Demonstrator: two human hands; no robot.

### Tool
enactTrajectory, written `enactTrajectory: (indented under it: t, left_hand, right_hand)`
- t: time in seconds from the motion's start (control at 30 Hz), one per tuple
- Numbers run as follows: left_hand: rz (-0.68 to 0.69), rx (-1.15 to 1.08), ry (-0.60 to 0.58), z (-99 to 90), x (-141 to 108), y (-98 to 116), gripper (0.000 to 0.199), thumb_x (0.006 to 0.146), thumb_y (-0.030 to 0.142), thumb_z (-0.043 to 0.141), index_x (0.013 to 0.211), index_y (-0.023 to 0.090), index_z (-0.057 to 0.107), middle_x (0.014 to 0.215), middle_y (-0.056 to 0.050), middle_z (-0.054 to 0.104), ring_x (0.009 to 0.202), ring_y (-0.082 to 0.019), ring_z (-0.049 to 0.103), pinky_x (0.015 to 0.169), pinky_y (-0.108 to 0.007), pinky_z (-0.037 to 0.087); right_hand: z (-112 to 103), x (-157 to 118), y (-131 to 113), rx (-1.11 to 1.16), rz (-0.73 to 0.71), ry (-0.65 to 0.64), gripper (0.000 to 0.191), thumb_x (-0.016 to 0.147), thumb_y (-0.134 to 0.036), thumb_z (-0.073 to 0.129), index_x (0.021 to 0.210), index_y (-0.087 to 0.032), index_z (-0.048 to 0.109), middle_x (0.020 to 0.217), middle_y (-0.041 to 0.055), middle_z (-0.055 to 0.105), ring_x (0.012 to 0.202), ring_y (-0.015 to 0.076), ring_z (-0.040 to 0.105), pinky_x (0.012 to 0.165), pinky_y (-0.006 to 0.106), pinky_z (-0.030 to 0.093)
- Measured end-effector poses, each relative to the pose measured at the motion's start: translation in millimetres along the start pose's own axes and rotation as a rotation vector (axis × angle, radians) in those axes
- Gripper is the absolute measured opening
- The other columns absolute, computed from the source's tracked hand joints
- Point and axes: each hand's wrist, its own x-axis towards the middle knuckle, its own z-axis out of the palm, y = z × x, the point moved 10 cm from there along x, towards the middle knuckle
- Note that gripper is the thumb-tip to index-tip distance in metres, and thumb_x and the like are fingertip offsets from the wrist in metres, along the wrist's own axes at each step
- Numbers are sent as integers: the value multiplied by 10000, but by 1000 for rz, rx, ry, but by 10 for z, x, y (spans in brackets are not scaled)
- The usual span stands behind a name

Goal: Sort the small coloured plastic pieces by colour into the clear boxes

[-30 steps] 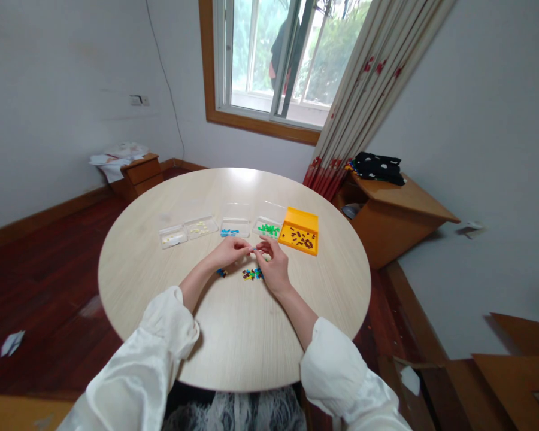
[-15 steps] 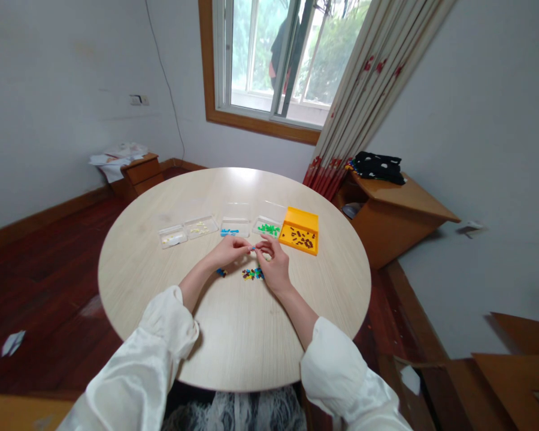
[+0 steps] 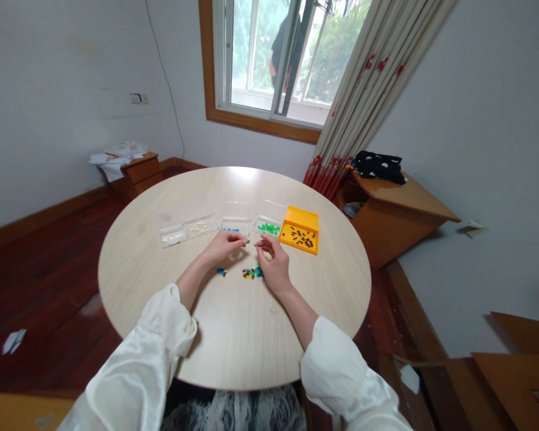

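My left hand is held over the middle of the table, with thumb and fingers pinched on a small blue toy brick. Just to its right, my right hand has curved fingers, thumb and forefinger slightly apart, and nothing visible between them. Below the right hand lies a loose pile of small coloured bricks. A smaller cluster of blue and dark bricks rests under the left wrist. Behind the left hand, a clear box contains blue bricks.
A yellow box with brown bricks stands lid-up at the back right. Beside it is an open clear box with green bricks. Two clear boxes with pale bricks stand to the left. The round table has a curved front edge near my lap.
My hands have moved apart slightly. The right fingers have come off the blue brick, and the left hand has drawn a little to the left with it.
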Motion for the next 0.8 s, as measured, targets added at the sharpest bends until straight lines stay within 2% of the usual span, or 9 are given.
enactTrajectory:
  t: [0.1,0.2,0.3,0.37,0.53,0.8]
  left_hand:
    - [-17,0,115,-161,29,-71,318,608,460,666,642,144,666,610,-22,618,558,-114,495,529,-246,355]
    - [-24,43,281,-398,40,-139,327,621,467,650,672,144,673,626,-33,634,561,-125,498,522,-253,347]
    - [21,170,462,-653,9,-132,280,661,411,610,686,142,679,667,-47,662,603,-143,525,566,-263,371]
    - [47,291,539,-762,-19,-112,253,694,363,570,694,137,683,686,-52,672,617,-147,535,601,-268,385]
    - [88,523,580,-804,-46,-72,238,742,288,510,726,128,686,754,-81,688,668,-163,558,682,-283,409]
    - [126,639,554,-738,-7,-82,222,773,271,496,743,152,681,794,-100,697,749,-207,590,758,-315,426]
  right_hand:
    - [4,1,-3,-10,10,-8,281,803,-195,527,1078,-200,583,892,48,659,827,147,654,798,323,563]
    - [-1,2,-12,-21,13,-5,280,805,-194,521,1077,-200,588,896,49,654,819,144,645,788,320,557]
    - [13,-2,-55,-55,-20,-16,251,807,-181,512,1041,-194,601,876,45,649,799,137,635,753,295,548]
    - [52,-15,-106,-94,-63,-44,212,804,-165,502,980,-187,618,846,42,646,770,134,625,716,279,538]
    - [210,-83,-176,-157,-126,-162,187,796,-130,478,884,-184,633,812,36,648,754,133,611,681,261,510]
    - [323,-149,-187,-208,-152,-258,178,820,-127,480,854,-193,643,835,52,661,828,163,608,755,302,493]
